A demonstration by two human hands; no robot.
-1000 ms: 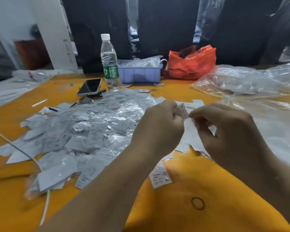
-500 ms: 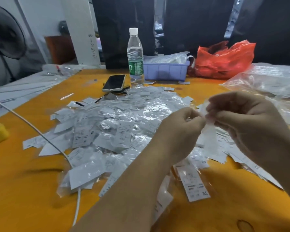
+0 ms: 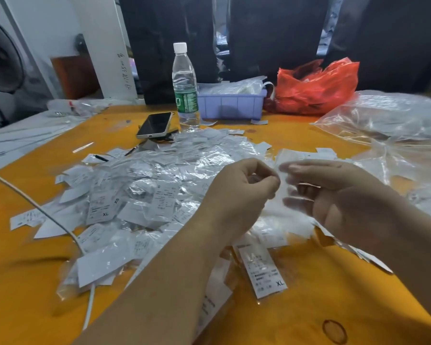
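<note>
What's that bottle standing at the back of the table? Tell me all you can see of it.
The bottle is clear plastic with a white screw cap and a green label low on its body. It stands upright, capped, on the orange table, close beside the purple tray, with the phone lying near its base. No hand touches it.

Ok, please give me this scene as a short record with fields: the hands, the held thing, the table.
left hand: pinches sleeved label
right hand: holds the same label, blurred
pile of labels: on orange table, left of the hands
behind the pile: phone, water bottle, purple tray, red bag
</note>
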